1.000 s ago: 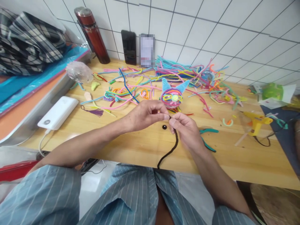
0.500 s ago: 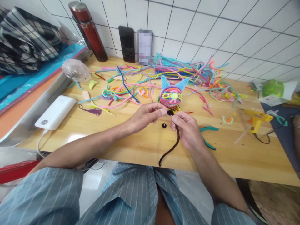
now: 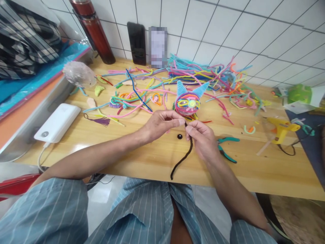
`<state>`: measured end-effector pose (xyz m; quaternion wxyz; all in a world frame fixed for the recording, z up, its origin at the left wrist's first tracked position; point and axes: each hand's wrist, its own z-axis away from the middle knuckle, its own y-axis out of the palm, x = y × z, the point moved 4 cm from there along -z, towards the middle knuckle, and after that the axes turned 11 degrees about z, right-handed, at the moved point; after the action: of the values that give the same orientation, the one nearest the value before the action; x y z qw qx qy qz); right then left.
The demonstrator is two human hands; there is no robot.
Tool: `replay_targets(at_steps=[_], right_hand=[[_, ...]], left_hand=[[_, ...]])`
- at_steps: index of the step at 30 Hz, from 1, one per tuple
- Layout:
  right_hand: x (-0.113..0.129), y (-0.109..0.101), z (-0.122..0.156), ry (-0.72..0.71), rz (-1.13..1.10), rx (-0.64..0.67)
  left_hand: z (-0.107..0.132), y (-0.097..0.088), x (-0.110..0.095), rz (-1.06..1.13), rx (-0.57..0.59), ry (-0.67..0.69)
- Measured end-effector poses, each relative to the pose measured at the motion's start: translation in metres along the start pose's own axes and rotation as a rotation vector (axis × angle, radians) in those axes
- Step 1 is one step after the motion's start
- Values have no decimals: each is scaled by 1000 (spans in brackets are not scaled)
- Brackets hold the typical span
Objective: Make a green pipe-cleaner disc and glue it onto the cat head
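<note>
A black pipe cleaner [image 3: 183, 160] hangs from between my two hands over the wooden table [image 3: 157, 159]. My left hand [image 3: 162, 123] pinches its top end with thumb and forefinger. My right hand [image 3: 201, 139] is closed round the stem just below, and the loose tail curves down past the table's front edge. A small black bead [image 3: 179, 136] lies on the wood under my hands. Just beyond them stands a round, many-coloured pipe-cleaner ball [image 3: 187, 103] with two blue ears.
Several loose coloured pipe cleaners [image 3: 203, 76] are strewn across the back. Teal-handled pliers [image 3: 227, 149] lie right of my right hand, a yellow glue gun [image 3: 280, 128] farther right. A white power bank [image 3: 57, 122] sits left; a red flask [image 3: 92, 28] and dark phone [image 3: 137, 42] stand by the tiled wall.
My hands stay together on the black pipe cleaner, with only small finger movements at its tip. The view has shifted slightly.
</note>
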<state>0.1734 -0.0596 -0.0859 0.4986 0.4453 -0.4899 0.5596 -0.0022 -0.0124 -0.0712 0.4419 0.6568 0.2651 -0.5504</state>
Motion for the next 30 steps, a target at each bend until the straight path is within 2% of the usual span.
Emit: replay_targets(at_steps=[4,8,14,19,23,26,30], right_hand=[[-2,0,-1,-3,7,-19],[-5,3,-2,-10,-2,-12],[-16,11,-2,-47,16,3],[-21,12,0,-58,0,18],[-17,3,-2,-44,6,21],[-12,-3,-3,-32,69,38],[-7,-5,-3,-18,199,74]], left_hand=[[1,2,8,137,-122,-72],[4,7,16,315,-192,-96],[11,20,26,516,-197,-176],[12,25,32,618,-127,-246],[1,11,27,478,-41,-226],[-7,-2,16,194,64,-123],[-11,-7,4,-109,185,49]])
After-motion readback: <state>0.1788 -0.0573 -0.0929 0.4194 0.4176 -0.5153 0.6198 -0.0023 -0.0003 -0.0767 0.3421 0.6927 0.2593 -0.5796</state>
